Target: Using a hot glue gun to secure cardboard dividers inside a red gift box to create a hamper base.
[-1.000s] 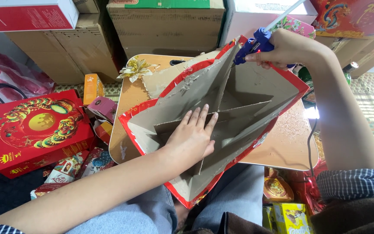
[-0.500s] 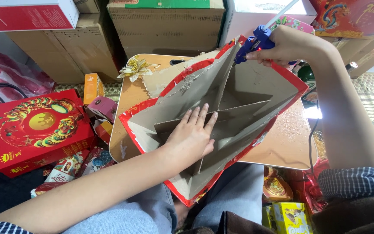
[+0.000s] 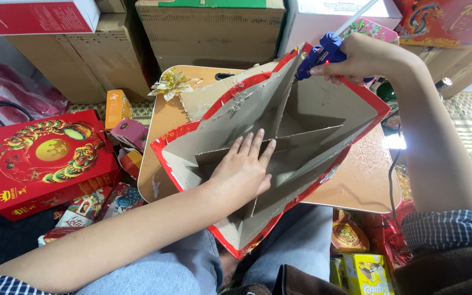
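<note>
A grey cardboard box [image 3: 323, 109] with red edges and inner dividers lies tilted on a small wooden lap table [image 3: 356, 180]. My left hand [image 3: 244, 169] presses flat, fingers spread, on a divider panel near the box's middle. My right hand [image 3: 364, 57] grips a blue glue gun [image 3: 318, 54], its nozzle touching the upper end of the upright divider at the box's far rim.
A red decorated gift box [image 3: 47, 158] lies at the left with small packets [image 3: 127, 134] beside it. Brown cardboard cartons [image 3: 208, 27] stand behind the table. A gold bow [image 3: 171, 83] sits on the table's far corner. A yellow packet [image 3: 364, 273] lies at lower right.
My right hand has shifted the glue gun slightly left and down along the top of the divider. My left hand stays pressed on the panel.
</note>
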